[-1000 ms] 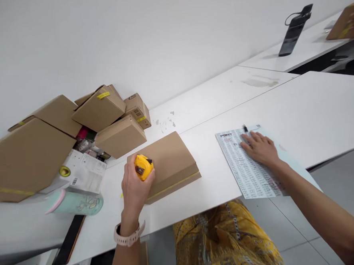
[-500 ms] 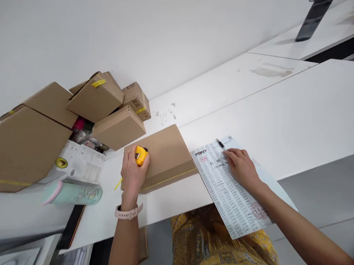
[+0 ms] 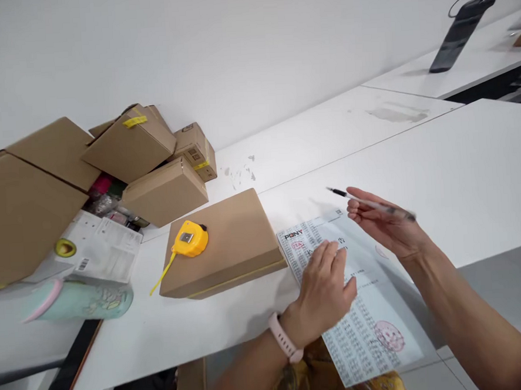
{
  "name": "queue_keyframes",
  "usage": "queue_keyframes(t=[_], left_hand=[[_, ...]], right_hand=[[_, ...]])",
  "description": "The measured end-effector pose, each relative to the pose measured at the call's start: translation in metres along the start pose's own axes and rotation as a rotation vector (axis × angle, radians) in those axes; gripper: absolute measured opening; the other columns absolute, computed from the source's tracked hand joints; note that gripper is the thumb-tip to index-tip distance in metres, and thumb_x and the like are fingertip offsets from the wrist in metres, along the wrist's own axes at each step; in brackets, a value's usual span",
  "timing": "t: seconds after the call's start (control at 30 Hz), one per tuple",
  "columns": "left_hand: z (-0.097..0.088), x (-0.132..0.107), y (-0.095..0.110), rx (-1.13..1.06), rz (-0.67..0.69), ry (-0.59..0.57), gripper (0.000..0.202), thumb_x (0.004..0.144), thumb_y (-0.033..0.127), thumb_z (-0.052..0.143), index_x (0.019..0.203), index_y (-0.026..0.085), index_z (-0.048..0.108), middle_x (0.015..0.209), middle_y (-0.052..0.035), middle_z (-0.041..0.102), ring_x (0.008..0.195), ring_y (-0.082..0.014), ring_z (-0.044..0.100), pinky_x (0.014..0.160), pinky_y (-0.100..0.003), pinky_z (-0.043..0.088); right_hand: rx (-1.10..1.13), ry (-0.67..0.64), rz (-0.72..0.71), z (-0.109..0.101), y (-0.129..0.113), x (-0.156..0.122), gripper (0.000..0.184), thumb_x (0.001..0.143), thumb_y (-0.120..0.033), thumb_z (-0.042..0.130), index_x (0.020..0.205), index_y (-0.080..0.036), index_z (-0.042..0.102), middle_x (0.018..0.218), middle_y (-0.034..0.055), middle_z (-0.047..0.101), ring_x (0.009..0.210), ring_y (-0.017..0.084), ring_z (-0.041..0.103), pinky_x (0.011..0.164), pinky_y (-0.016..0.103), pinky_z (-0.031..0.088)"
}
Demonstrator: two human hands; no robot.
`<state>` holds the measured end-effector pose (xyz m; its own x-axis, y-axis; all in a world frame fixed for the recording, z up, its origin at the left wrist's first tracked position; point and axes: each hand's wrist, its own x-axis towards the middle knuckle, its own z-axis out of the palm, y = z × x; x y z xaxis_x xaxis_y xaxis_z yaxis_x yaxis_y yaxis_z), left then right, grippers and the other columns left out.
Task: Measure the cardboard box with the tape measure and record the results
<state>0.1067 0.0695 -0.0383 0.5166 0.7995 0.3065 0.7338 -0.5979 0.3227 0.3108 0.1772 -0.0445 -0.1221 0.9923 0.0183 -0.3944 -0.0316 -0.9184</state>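
Observation:
In my right hand [image 3: 388, 225] is a pen [image 3: 371, 204], held above the paper's right side with its dark tip pointing left. Over the printed paper [image 3: 366, 330], headed "PONY" and marked with a red round stamp, my left hand [image 3: 323, 282] lies with its fingers stretched out; a pink watch band circles that wrist. The paper overhangs the table's front edge. To the left, a yellow tape measure [image 3: 191, 239] rests on a closed cardboard box [image 3: 227, 232], with a short yellow strip of tape out over the box's left side.
Several cardboard boxes [image 3: 129, 144] are stacked at the back left against the wall. In front of them are a white package [image 3: 109, 245] and a mint-green bottle [image 3: 85, 298]. A dark bottle [image 3: 458, 36] stands at the far right on the white table [image 3: 395, 157].
My left hand has let go of the tape measure, leaving it on the box, and moved right over the paper. My right hand has lifted the pen off the paper.

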Motion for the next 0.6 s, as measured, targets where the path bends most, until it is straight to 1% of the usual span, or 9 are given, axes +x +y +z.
queue_keyframes(t=[0.1, 0.13, 0.17, 0.23, 0.27, 0.33, 0.43, 0.5, 0.6], left_hand=[[0.034, 0.034, -0.016, 0.053, -0.179, -0.291, 0.079, 0.1, 0.052, 0.054, 0.155, -0.004, 0.038, 0.168, -0.0282, 0.028, 0.16, -0.0406, 0.016, 0.13, -0.054, 0.027], [0.038, 0.041, -0.023, 0.046, -0.202, -0.339, 0.086, 0.1, 0.058, 0.053, 0.157, -0.003, 0.034, 0.17, -0.0281, 0.021, 0.16, -0.0419, 0.009, 0.131, -0.057, 0.021], [0.041, 0.045, -0.029, 0.031, -0.205, -0.364, 0.089, 0.099, 0.062, 0.051, 0.159, -0.001, 0.031, 0.171, -0.0272, 0.017, 0.16, -0.0424, 0.004, 0.131, -0.059, 0.017], [0.042, 0.048, -0.039, -0.004, -0.192, -0.365, 0.091, 0.1, 0.068, 0.044, 0.162, 0.003, 0.027, 0.173, -0.0238, 0.011, 0.16, -0.0409, -0.002, 0.13, -0.062, 0.012], [0.043, 0.048, -0.042, -0.019, -0.181, -0.355, 0.091, 0.1, 0.069, 0.041, 0.163, 0.005, 0.026, 0.174, -0.0222, 0.009, 0.16, -0.0395, -0.004, 0.13, -0.062, 0.01], [0.044, 0.045, -0.045, -0.041, -0.175, -0.331, 0.091, 0.1, 0.07, 0.038, 0.164, 0.007, 0.024, 0.174, -0.0204, 0.007, 0.16, -0.0366, -0.007, 0.13, -0.063, 0.007], [0.047, 0.044, -0.044, -0.075, -0.201, -0.319, 0.092, 0.099, 0.072, 0.04, 0.164, 0.008, 0.023, 0.174, -0.0211, 0.004, 0.16, -0.0353, -0.009, 0.13, -0.063, 0.006], [0.048, 0.044, -0.044, -0.101, -0.227, -0.328, 0.094, 0.098, 0.073, 0.041, 0.164, 0.009, 0.023, 0.174, -0.0223, 0.001, 0.159, -0.0363, -0.009, 0.13, -0.064, 0.007], [0.049, 0.043, -0.044, -0.136, -0.23, -0.329, 0.091, 0.1, 0.072, 0.038, 0.165, 0.01, 0.024, 0.174, -0.0214, -0.001, 0.159, -0.0365, -0.007, 0.13, -0.064, 0.009]], right_hand=[[-0.1, 0.029, -0.078, 0.008, -0.004, 0.007, 0.034, 0.076, -0.037, 0.085, 0.107, -0.03, 0.074, 0.086, 0.0013, 0.065, 0.081, 0.019, 0.06, 0.082, 0.037, 0.054], [-0.161, 0.049, -0.096, 0.01, -0.001, 0.011, 0.025, 0.08, -0.043, 0.082, 0.098, -0.029, 0.072, 0.082, 0.0006, 0.063, 0.079, 0.019, 0.059, 0.08, 0.036, 0.053], [-0.219, 0.074, -0.111, 0.014, 0.003, 0.016, 0.025, 0.085, -0.05, 0.077, 0.088, -0.027, 0.068, 0.077, 0.0001, 0.061, 0.075, 0.018, 0.057, 0.078, 0.035, 0.052], [-0.309, 0.095, -0.114, 0.02, 0.014, 0.028, 0.042, 0.093, -0.063, 0.063, 0.076, -0.025, 0.06, 0.069, -0.0002, 0.057, 0.071, 0.018, 0.055, 0.076, 0.035, 0.051], [-0.327, 0.079, -0.096, 0.023, 0.02, 0.034, 0.048, 0.096, -0.068, 0.055, 0.076, -0.025, 0.06, 0.069, 0.0008, 0.059, 0.072, 0.018, 0.057, 0.077, 0.036, 0.052], [-0.308, 0.013, -0.023, 0.028, 0.032, 0.048, 0.053, 0.096, -0.075, 0.048, 0.09, -0.025, 0.067, 0.081, 0.005, 0.069, 0.084, 0.022, 0.065, 0.084, 0.039, 0.054], [-0.281, -0.039, 0.11, 0.03, 0.048, 0.064, 0.054, 0.085, -0.073, 0.067, 0.112, -0.025, 0.071, 0.102, 0.0097, 0.076, 0.101, 0.026, 0.069, 0.091, 0.042, 0.054], [-0.348, 0.02, 0.109, 0.026, 0.055, 0.069, 0.052, 0.076, -0.067, 0.079, 0.103, -0.023, 0.072, 0.095, 0.0077, 0.075, 0.091, 0.024, 0.068, 0.081, 0.038, 0.054], [-0.543, 0.109, 0.027, 0.014, 0.061, 0.07, 0.046, 0.082, -0.068, 0.073, 0.082, -0.022, 0.063, 0.075, 0.0008, 0.064, 0.066, 0.016, 0.054, 0.061, 0.031, 0.046]])
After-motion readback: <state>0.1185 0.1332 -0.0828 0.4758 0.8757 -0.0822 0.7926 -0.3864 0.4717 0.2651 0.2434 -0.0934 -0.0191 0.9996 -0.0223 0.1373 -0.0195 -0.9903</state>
